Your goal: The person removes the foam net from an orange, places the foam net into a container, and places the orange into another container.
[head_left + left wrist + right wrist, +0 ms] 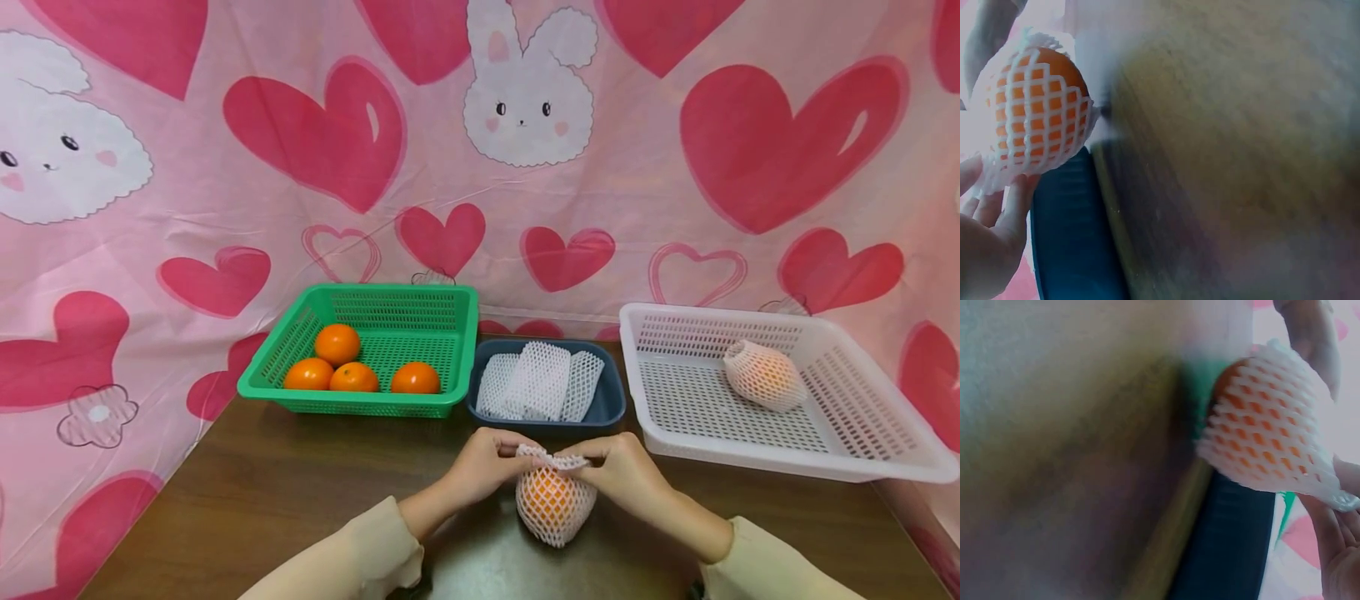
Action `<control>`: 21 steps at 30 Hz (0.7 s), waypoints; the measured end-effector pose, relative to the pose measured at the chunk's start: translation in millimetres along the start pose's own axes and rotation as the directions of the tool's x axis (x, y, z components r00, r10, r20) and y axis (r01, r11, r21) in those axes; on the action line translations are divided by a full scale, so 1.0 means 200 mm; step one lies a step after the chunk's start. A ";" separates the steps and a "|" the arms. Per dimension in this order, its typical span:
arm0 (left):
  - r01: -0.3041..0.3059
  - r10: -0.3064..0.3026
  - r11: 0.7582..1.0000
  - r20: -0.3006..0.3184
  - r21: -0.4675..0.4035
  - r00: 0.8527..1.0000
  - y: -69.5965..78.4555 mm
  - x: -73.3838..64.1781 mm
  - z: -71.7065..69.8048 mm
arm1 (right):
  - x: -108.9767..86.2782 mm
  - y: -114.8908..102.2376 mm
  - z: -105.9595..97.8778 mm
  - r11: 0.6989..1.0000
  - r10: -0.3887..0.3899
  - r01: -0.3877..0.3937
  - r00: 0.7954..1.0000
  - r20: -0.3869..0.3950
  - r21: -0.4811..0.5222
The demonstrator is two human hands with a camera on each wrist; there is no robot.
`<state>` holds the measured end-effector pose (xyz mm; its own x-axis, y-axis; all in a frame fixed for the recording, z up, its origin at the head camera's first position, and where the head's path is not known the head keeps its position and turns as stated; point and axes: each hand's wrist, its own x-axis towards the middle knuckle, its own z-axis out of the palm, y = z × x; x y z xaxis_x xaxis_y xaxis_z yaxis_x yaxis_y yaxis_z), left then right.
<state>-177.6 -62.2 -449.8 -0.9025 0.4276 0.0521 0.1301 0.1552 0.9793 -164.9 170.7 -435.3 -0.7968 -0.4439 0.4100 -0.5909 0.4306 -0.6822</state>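
Between both hands hangs an orange (550, 497) inside a white foam net sleeve (577, 508), near the front middle of the table. My left hand (483, 467) pinches the sleeve's upper edge on the left side. On the right side, my right hand (618, 475) pinches the same edge. In the left wrist view, part of the orange's skin (1067, 70) shows bare past the netting. The right wrist view shows the netted orange (1260, 434) with fingers at the sleeve's gathered end.
A green basket (360, 400) at the back left holds several bare oranges (337, 343). Behind the hands, a dark blue tray (611, 400) holds folded foam net sleeves (538, 379). At the right, a white basket (750, 454) contains one netted fruit (765, 375).
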 end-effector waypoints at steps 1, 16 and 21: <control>0.002 -0.002 1.000 -0.002 0.001 1.000 0.01 0.00 0.00 | 0.00 0.00 0.01 1.000 -0.004 0.004 1.000 -0.015 0.005; 0.067 -0.081 0.993 0.159 0.093 0.984 -0.03 0.00 -0.02 | -0.02 0.07 0.01 0.965 0.229 -0.250 0.951 0.210 0.080; 0.026 -0.056 0.982 0.151 0.188 0.987 -0.02 -0.01 -0.01 | -0.01 0.06 0.01 0.967 0.230 -0.242 0.963 0.141 0.077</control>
<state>-177.2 -66.0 -453.5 -0.8359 0.5479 -0.0326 0.1812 0.3315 0.9259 -169.9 176.0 -446.1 -0.8852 -0.4394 0.1527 -0.3690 0.4634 -0.8057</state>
